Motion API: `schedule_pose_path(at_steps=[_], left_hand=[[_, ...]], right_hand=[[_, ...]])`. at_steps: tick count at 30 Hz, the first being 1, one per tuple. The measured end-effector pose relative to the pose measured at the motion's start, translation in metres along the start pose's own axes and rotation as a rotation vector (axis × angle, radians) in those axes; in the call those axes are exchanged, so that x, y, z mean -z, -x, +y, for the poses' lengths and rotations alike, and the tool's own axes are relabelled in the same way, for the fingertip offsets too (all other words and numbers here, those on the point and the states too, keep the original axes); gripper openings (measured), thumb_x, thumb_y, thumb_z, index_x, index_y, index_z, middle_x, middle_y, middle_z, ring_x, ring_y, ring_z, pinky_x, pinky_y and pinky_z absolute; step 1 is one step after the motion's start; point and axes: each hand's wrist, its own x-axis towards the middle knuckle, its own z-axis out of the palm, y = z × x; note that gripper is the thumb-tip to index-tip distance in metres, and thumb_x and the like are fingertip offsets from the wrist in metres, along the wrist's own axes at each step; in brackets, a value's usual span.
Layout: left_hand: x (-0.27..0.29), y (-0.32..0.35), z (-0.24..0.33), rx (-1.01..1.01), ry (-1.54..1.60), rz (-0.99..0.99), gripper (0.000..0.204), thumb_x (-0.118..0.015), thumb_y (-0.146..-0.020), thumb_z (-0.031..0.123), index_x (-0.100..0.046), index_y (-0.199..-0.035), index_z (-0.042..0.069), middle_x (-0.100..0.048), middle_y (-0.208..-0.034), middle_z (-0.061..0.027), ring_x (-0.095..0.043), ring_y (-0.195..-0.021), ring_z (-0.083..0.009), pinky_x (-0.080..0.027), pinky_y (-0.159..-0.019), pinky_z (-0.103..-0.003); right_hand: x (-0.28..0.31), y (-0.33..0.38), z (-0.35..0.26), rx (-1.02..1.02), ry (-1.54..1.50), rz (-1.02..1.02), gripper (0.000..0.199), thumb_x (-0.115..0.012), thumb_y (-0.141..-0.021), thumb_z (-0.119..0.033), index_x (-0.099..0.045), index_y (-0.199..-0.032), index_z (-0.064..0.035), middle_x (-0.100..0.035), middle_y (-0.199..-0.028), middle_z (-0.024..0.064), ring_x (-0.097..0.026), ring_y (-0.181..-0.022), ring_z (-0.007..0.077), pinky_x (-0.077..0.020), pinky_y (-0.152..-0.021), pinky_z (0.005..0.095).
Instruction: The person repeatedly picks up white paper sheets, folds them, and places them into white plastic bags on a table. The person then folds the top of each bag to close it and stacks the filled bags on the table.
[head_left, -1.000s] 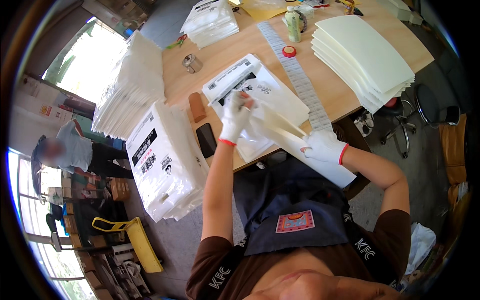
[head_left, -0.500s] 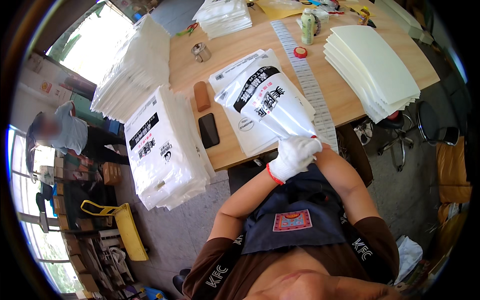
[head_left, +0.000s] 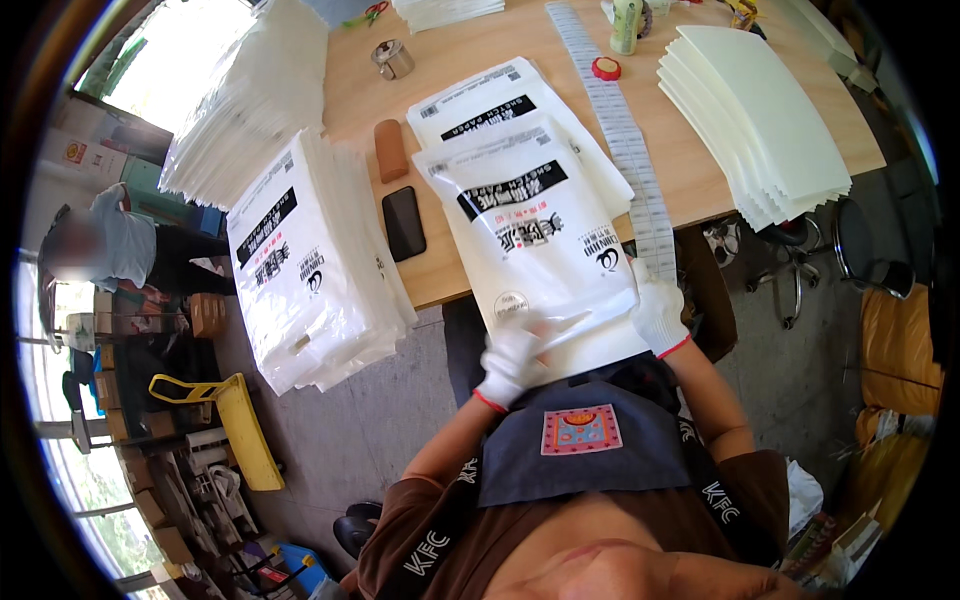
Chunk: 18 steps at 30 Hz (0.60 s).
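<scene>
A printed white plastic bag [head_left: 535,235] lies flat at the table's front edge, its lower end reaching over toward my apron. White paper [head_left: 595,352] shows at that lower end, nearest me. My left hand [head_left: 513,362], in a white knitted glove with a red cuff, is at the bag's lower left corner; its fingers are smeared by motion. My right hand [head_left: 660,312], gloved alike, grips the lower right edge, fingers partly hidden there. Beneath and beyond lies another printed white package [head_left: 585,150].
Stacked printed bags [head_left: 290,250] stand at left, beside a phone [head_left: 404,223] and a brown block [head_left: 390,150]. A metal cup [head_left: 392,60] is farther back. Right of the bag run a marked strip [head_left: 610,125], a red round object [head_left: 606,68] and a white sheet stack [head_left: 750,120]. A person [head_left: 120,235] stands far left.
The bag was raised and gathered toward my joined hands; now it lies spread flat. My left hand has moved left and down, away from my right hand. The view has shifted slightly.
</scene>
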Motion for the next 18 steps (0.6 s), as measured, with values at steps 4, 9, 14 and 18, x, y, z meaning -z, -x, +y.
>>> schedule_pose_path(at_steps=[4,9,14,18], left_hand=[[0.01,0.052,-0.035,0.728,0.075,0.358,0.014,-0.062,-0.074,-0.002,-0.05,-0.078,0.005,-0.05,-0.075,-0.0042,-0.047,-0.066,-0.0144,-0.041,-0.063,-0.025],[0.021,0.101,0.021,0.943,0.769,0.517,0.011,-0.061,-0.082,0.002,-0.051,-0.081,0.005,-0.052,-0.078,0.0004,-0.048,-0.073,-0.0076,-0.041,-0.068,-0.021],[0.065,0.151,0.05,0.968,0.918,0.052,0.014,-0.064,-0.078,-0.005,-0.055,-0.087,0.001,-0.056,-0.08,-0.0005,-0.052,-0.071,-0.0064,-0.041,-0.063,-0.021],[0.085,0.118,0.056,0.678,0.515,-0.137,0.011,-0.068,-0.08,0.002,-0.058,-0.077,0.003,-0.056,-0.072,-0.0033,-0.052,-0.062,-0.0099,-0.04,-0.055,-0.023]], right_hand=[[0.007,0.007,-0.009,0.094,0.197,-0.154,0.03,-0.058,-0.075,-0.021,-0.052,-0.1,-0.0065,-0.064,-0.069,0.0117,-0.064,-0.058,0.0281,-0.048,-0.05,0.0424],[0.036,0.06,0.004,0.185,0.209,-0.229,0.019,-0.058,-0.074,-0.026,-0.057,-0.072,-0.0074,-0.06,-0.053,0.0095,-0.061,-0.045,0.0269,-0.046,-0.044,0.0428],[0.073,0.102,-0.003,0.285,0.275,-0.448,0.022,-0.057,-0.075,-0.027,-0.061,-0.066,-0.0073,-0.06,-0.052,0.0091,-0.06,-0.044,0.0254,-0.045,-0.044,0.0412],[0.061,0.115,-0.006,0.344,0.318,-0.448,0.026,-0.06,-0.074,-0.032,-0.062,-0.06,-0.0104,-0.06,-0.051,0.0082,-0.059,-0.043,0.023,-0.0434,-0.044,0.0406]])
